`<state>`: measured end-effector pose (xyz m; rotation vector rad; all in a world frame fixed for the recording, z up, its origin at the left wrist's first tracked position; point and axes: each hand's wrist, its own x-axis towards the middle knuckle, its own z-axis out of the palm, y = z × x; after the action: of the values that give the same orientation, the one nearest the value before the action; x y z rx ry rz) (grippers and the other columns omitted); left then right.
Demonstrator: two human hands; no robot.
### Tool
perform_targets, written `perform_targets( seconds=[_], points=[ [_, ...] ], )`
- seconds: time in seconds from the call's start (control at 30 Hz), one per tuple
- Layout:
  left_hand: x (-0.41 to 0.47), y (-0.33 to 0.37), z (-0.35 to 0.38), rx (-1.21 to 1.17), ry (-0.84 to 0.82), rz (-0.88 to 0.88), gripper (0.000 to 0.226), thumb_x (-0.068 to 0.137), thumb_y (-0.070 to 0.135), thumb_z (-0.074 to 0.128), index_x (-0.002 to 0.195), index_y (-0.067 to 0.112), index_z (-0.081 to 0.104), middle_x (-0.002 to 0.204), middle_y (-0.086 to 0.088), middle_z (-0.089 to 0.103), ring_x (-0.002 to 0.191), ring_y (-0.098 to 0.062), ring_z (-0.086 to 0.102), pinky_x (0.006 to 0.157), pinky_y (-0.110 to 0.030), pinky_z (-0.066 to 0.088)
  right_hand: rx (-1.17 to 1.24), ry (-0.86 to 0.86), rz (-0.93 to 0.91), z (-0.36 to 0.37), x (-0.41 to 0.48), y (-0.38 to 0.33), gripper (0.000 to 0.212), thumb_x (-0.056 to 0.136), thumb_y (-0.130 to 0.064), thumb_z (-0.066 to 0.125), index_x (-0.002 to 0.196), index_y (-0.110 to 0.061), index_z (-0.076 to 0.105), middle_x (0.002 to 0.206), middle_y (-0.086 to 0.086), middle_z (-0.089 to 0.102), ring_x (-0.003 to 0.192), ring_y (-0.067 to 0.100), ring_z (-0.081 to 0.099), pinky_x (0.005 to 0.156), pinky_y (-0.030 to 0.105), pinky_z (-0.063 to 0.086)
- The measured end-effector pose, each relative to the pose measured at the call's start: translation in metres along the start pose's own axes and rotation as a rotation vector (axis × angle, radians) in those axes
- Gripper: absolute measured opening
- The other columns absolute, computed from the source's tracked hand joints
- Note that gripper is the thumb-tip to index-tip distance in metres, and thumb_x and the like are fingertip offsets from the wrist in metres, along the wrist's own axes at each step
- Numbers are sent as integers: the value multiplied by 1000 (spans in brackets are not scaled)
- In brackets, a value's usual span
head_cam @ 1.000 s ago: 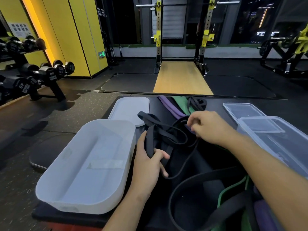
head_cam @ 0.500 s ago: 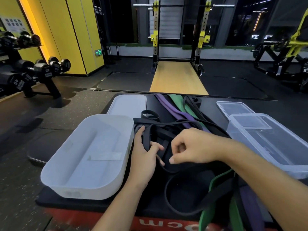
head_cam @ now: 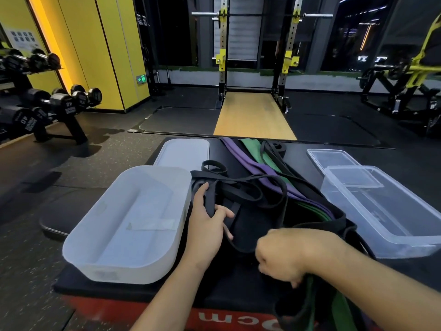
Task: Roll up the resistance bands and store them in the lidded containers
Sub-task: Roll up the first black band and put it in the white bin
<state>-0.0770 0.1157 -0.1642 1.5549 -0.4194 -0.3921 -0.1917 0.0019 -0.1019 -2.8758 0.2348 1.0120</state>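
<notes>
A tangle of black resistance bands lies on the black padded platform, with a purple band and a green band stretched behind it. My left hand grips a folded part of a wide black band. My right hand is curled into a fist near the front edge and holds black and green band loops that hang down below it. A frosted white container stands empty at the left, a clear container at the right.
The white lid lies behind the frosted container, the clear lid behind the clear one. A dumbbell rack stands on the floor to the left. A squat rack and wooden lifting platform are farther ahead.
My right hand has pulled back from the far side of the tangle toward the front edge, drawing band loops with it. My left hand has kept its hold on the black band.
</notes>
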Motion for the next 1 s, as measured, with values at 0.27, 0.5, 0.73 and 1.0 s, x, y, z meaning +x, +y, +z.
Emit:
perform_targets(
  seconds=[0.27,0.5,0.73,1.0],
  points=[
    [2,-1,0,-43,-7,-17,77,91,1,57,151,44,35,66,-6,69,40,-18,48,56,-19,50,684,-169,142,-3,-11,40,20,102,-25,57,93,-8,53,86,14,64,80,35,77,54,28,58],
    [-9,6,-7,-169,-130,53,67,102,-3,47,154,37,34,82,-15,73,36,-17,39,54,-19,48,362,948,481,-38,26,49,44,91,-54,65,111,-22,44,115,4,48,95,36,61,77,42,49],
    [-39,9,-1,-351,-243,-235,77,92,2,57,153,44,35,90,-12,76,45,-15,47,44,-20,36,491,833,561,-41,65,77,32,97,-37,54,120,-16,60,116,13,66,102,38,62,81,40,49],
    [-35,7,1,-117,-43,-195,86,99,4,51,156,58,15,125,3,59,87,-18,79,52,-27,46,735,750,408,-42,61,95,26,94,-12,41,98,-13,67,77,4,77,54,27,68,59,32,58]
  ],
)
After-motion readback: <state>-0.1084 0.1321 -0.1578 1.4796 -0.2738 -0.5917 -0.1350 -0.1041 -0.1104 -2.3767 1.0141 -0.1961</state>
